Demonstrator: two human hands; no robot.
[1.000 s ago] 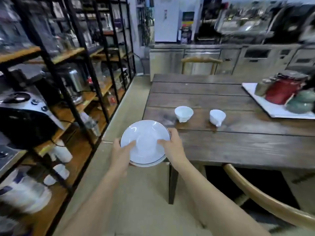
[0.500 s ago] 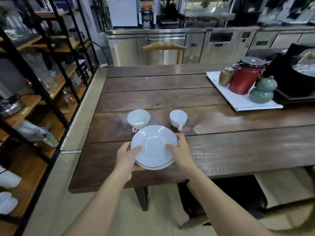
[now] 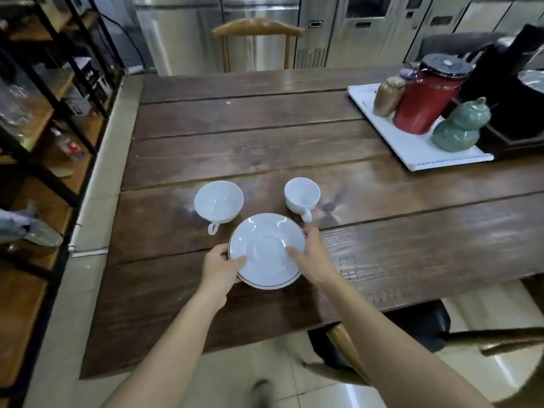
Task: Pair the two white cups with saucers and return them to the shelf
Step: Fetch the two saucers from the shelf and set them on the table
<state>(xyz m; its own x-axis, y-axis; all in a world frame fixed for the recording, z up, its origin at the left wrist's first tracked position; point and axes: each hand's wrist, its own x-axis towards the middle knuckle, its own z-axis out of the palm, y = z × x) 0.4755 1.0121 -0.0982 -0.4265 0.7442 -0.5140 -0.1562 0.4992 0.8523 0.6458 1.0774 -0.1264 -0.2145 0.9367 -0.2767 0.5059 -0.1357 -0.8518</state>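
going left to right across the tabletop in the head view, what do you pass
wide white cup → white saucers with a dark rim line, held in both hands → smaller white cup → brown lidded jar → red canister with black lid → green gourd-shaped ceramic jar

A kitchen workroom around a dark plank table

The wooden table (image 3: 265, 136) fills the middle; a wooden chair (image 3: 258, 28) stands at its far end, backed by stainless steel cabinets (image 3: 318, 30). Left of the table runs black-framed shelving (image 3: 53, 92) with wooden boards, cluttered and blurred. Pale floor tiles (image 3: 97, 178) lie between them. At the table's near right corner curves another chair back (image 3: 347, 351).
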